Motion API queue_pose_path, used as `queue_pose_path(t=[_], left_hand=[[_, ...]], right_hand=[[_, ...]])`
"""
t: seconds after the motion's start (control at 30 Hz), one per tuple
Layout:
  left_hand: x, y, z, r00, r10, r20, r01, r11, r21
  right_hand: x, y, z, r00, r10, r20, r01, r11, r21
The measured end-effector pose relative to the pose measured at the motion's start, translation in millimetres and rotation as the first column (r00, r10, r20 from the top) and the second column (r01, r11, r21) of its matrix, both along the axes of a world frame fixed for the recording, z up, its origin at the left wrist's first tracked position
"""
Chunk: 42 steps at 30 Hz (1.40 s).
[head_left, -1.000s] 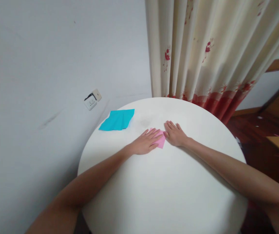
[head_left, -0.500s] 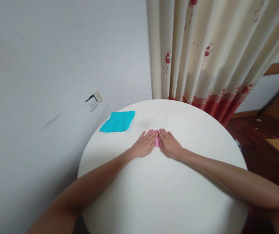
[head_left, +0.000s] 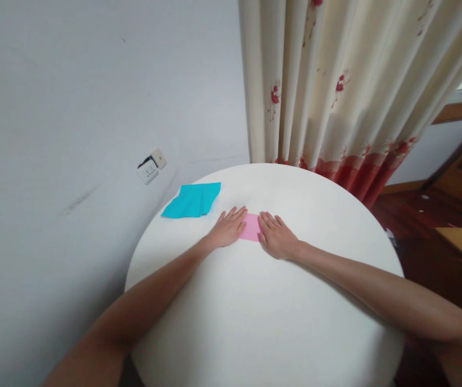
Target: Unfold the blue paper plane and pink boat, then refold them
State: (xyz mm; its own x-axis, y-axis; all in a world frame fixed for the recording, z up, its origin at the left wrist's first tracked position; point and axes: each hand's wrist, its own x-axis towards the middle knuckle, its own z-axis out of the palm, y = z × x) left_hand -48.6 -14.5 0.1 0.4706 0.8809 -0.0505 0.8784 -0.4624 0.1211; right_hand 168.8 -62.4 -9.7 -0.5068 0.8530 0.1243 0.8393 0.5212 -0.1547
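A small pink paper [head_left: 250, 228] lies flat on the round white table [head_left: 263, 301]. My left hand [head_left: 227, 228] presses palm down on its left edge, fingers straight and apart. My right hand [head_left: 276, 236] lies flat on its right edge, fingers pointing away from me. The middle strip of the pink paper shows between the two hands. A folded turquoise paper [head_left: 192, 200] rests further left near the table's far edge, apart from both hands.
The table stands against a grey wall with a loose socket plate [head_left: 150, 166]. A cream curtain with red flowers [head_left: 335, 91] hangs behind the table. Dark wooden floor [head_left: 424, 226] and a wooden piece lie to the right.
My hands, which met over the pink paper half a second ago, have slid apart sideways, so the paper's middle now shows. The turquoise paper has not moved.
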Motion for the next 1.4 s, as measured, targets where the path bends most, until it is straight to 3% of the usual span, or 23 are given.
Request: queue_pose_path(t=[0.07, 0.2, 0.3, 0.83, 0.97, 1.07, 1.13, 1.2, 1.27, 1.4], left_hand=[[0.8, -2.7, 0.6, 1.0, 0.014, 0.008, -0.014, 0.999, 0.034], [11.5, -15.8, 0.6, 0.968, -0.249, 0.026, 0.246, 0.966, 0.078], [19.4, -22.4, -2.6, 0.953, -0.302, 0.021, 0.3, 0.951, 0.07], [1.5, -5.8, -1.0, 0.998, -0.057, -0.027, 0.058, 0.998, 0.013], [-11.2, 8.7, -6.9, 0.997, 0.069, 0.03, -0.071, 0.996, 0.049], [-15.0, 14.9, -6.6, 0.975, 0.149, 0.165, -0.172, 0.975, 0.138], [-10.2, 11.5, -2.8, 0.968, 0.057, 0.246, -0.11, 0.972, 0.208], [-0.1, 2.1, 1.4, 0.959, -0.149, 0.241, 0.087, 0.965, 0.247], [11.3, -10.3, 3.8, 0.934, -0.31, 0.18, 0.273, 0.94, 0.203], [23.1, -27.2, 2.1, 0.933, -0.354, 0.072, 0.349, 0.934, 0.073]], right_hand=[[1.0, 1.1, 0.2, 1.0, 0.007, 0.002, -0.007, 1.0, -0.001], [4.5, 6.4, 1.0, 0.996, 0.087, 0.005, -0.087, 0.996, -0.016], [6.4, 8.8, 2.3, 0.993, 0.121, 0.012, -0.12, 0.992, -0.024], [4.9, 1.6, 5.8, 1.0, 0.012, 0.018, -0.011, 0.999, -0.036], [5.1, 2.0, 6.3, 1.0, 0.006, 0.022, -0.005, 0.999, -0.049], [6.7, 3.8, 6.2, 1.0, 0.015, 0.022, -0.014, 0.998, -0.059], [7.7, 5.1, 6.2, 0.999, 0.023, 0.022, -0.022, 0.998, -0.061], [8.4, 6.0, 6.2, 0.999, 0.028, 0.022, -0.027, 0.998, -0.062], [8.7, 6.6, 6.0, 0.999, 0.034, 0.017, -0.033, 0.998, -0.06], [10.2, 8.0, 4.0, 0.999, 0.043, 0.01, -0.043, 0.997, -0.059]])
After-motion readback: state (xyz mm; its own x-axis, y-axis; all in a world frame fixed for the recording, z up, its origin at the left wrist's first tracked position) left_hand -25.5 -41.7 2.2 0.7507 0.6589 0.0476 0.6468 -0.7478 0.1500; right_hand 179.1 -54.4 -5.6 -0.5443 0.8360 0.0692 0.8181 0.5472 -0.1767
